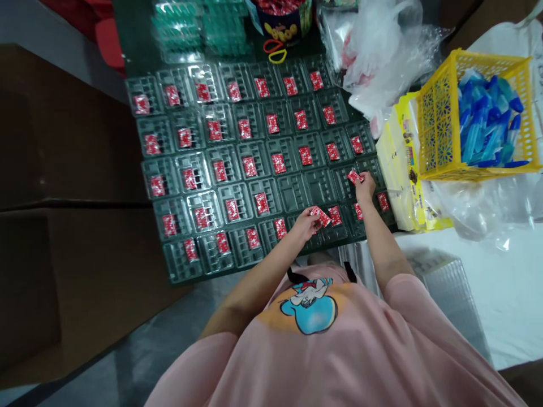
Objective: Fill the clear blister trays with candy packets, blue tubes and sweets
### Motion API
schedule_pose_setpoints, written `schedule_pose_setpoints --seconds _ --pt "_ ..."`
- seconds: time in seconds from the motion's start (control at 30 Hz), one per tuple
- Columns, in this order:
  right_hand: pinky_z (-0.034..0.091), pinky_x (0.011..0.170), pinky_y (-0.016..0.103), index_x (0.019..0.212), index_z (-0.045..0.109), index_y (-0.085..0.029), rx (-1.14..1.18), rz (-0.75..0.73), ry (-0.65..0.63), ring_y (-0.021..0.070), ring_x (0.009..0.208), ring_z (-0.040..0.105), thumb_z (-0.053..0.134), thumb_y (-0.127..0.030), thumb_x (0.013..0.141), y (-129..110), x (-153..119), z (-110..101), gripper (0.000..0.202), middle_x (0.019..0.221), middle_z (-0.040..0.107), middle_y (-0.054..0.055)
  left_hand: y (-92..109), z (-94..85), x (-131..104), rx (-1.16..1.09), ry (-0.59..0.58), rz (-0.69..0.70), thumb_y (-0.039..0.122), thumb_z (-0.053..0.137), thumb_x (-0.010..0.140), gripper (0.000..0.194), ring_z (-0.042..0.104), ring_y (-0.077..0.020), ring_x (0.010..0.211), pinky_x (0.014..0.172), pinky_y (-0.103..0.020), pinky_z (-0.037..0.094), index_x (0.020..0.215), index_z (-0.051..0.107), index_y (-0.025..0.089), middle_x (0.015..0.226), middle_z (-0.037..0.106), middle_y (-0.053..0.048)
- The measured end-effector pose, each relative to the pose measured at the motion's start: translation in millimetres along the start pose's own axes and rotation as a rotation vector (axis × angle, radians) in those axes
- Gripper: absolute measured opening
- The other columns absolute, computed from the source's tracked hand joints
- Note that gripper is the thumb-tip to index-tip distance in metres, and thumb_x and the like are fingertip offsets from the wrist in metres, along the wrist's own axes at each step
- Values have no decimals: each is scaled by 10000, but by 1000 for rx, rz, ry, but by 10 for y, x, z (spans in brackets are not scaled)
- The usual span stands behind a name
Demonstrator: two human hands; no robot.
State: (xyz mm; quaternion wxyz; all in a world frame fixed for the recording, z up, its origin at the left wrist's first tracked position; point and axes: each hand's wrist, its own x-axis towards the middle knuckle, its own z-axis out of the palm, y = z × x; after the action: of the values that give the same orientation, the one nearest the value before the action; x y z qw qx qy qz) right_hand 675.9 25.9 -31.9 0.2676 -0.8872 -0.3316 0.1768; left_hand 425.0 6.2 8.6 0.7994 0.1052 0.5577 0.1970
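Observation:
My left hand is closed on a few red-and-white packets, above the front row of clear plastic trays. To its right, my right hand pinches a single red packet over a tray near the right end of the second row from the front. The moulded trays lie in rows on a dark green table, and most hold one red packet each. Two trays between my hands, in the second row from the front, show bare compartments. My right forearm partly covers a packet in the front row.
At the right stands a yellow basket of blue pen-like items, beside stacked yellow printed cards. Clear plastic bags lie at the back right. Scissors, a tub and green stacked trays sit at the back. Cardboard boxes flank the left.

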Motion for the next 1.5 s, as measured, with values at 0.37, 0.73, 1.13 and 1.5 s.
schedule_pose_setpoints --seconds 0.37,0.73,1.13,1.5 --pt "456 926 439 982 677 -142 57 -294 -224 239 953 587 553 -317 821 -41 -380 50 268 996 625 124 -154 56 102 -171 32 151 69 805 581 286 549 -73 552 555 -199 402 801 638 142 647 619 17" --pt "503 777 325 1196 592 -148 219 -236 -457 188 770 641 544 -325 825 -302 -868 389 414 904 698 70 -34 1 48 -242 132 170 70 766 639 367 613 -100 615 619 -222 434 974 647 159 738 658 -5" --pt "405 885 368 1181 606 -189 -536 -410 -420 246 1006 581 504 -334 936 -749 -924 552 302 1120 615 139 -3 -389 -137 -102 128 185 137 781 634 340 654 -99 693 624 -191 466 946 654 179 847 703 -25" --pt "411 923 372 1270 580 -231 -292 -339 -353 246 1072 572 439 -308 956 -866 -1097 476 352 1170 621 115 40 -621 -430 -10 88 212 250 812 651 347 661 -102 747 662 -198 465 963 667 197 891 711 -37"
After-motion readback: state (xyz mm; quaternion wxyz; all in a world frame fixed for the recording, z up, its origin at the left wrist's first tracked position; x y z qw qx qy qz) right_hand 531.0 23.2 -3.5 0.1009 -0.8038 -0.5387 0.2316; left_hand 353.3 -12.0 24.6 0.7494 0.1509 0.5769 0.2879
